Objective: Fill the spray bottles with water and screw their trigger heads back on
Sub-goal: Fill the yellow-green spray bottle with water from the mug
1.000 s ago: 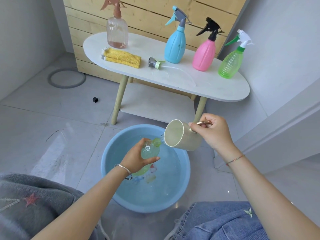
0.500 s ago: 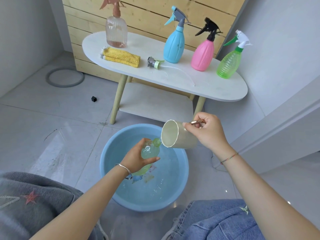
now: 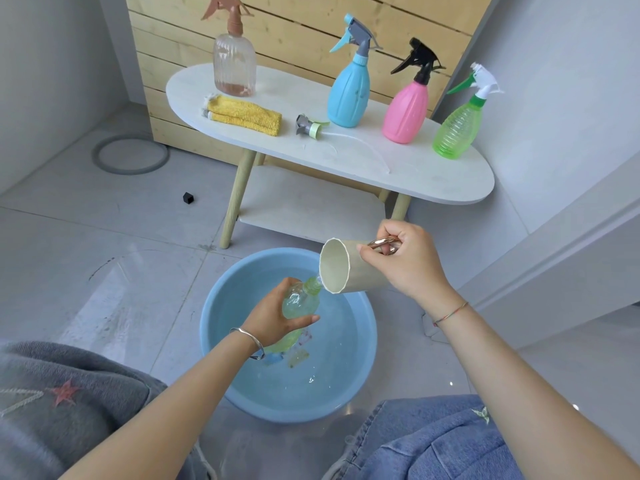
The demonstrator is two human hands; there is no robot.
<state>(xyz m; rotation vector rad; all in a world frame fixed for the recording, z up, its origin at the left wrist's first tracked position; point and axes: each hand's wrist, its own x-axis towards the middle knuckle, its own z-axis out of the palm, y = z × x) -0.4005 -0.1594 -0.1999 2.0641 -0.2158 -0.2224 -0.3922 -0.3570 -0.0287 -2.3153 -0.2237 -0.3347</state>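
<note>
The left hand (image 3: pixel 273 318) grips the open bottle (image 3: pixel 299 303) above the basin (image 3: pixel 367 358), neck slanting up and right to the tipped cup (image 3: pixel 341 268), whose handle the right hand (image 3: pixel 405 261) pinches. Water is probably flowing, though unclear.

Folded yellow cloth (image 3: pixel 242 114) on white table (image 3: pixel 433 176); grey ring (image 3: pixel 96 155) and black cube (image 3: pixel 188 198) on floor.
</note>
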